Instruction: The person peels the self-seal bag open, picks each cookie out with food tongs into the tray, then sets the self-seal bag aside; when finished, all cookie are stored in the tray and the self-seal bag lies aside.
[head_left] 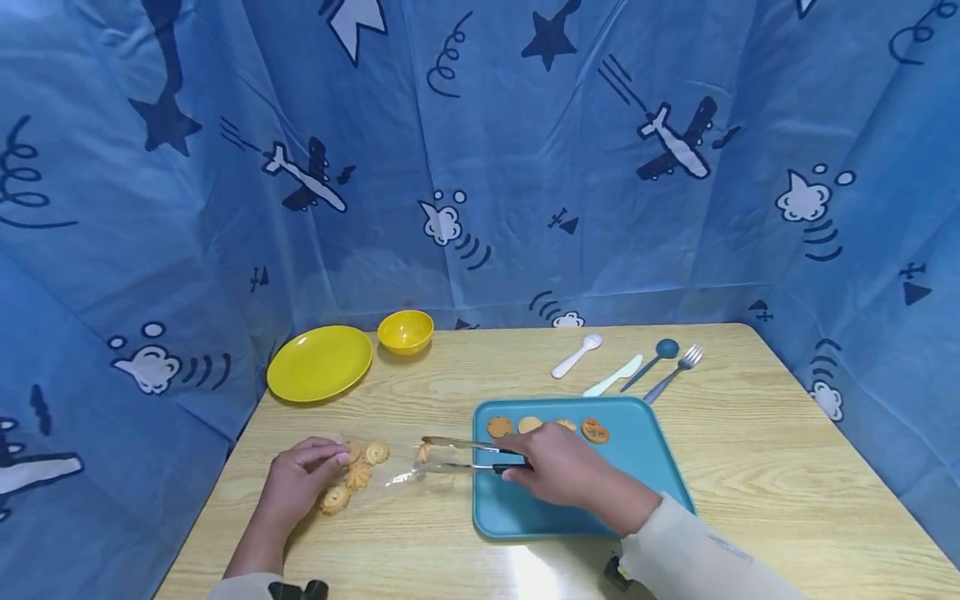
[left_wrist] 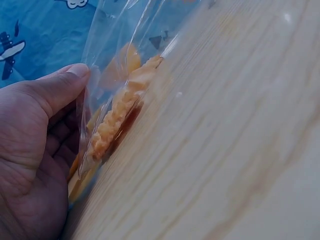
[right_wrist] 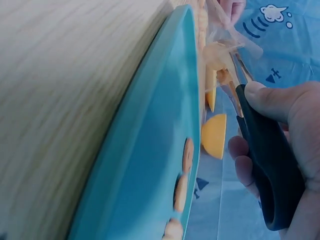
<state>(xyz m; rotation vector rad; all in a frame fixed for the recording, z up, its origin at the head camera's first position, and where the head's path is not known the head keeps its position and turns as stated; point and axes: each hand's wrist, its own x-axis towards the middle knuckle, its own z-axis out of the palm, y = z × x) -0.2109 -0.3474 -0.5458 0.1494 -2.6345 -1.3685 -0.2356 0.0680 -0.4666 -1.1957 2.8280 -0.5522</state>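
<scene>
My left hand (head_left: 302, 477) pinches the edge of a clear plastic bag (head_left: 397, 477) between thumb and fingers. Several golden butter cookies (head_left: 357, 476) lie in the bag, one ridged cookie (left_wrist: 117, 120) showing close up in the left wrist view. In my right hand (head_left: 566, 467) are metal tongs (head_left: 457, 444) with black handles (right_wrist: 270, 160), pointing left. Their tips reach to the bag, with a cookie (head_left: 422, 453) between them. Below that hand lies a teal tray (head_left: 540, 512) carrying a row of snacks, among them a round brown cracker (head_left: 499, 427) and a pretzel (head_left: 596, 431).
At the back left stand a yellow plate (head_left: 320, 364) and a yellow bowl (head_left: 406, 332). Behind the tray lie a white spoon (head_left: 576, 357), a pale green knife (head_left: 613, 377), a dark teal spoon (head_left: 666, 349) and a fork (head_left: 675, 372). A blue patterned curtain (head_left: 495, 167) surrounds the table.
</scene>
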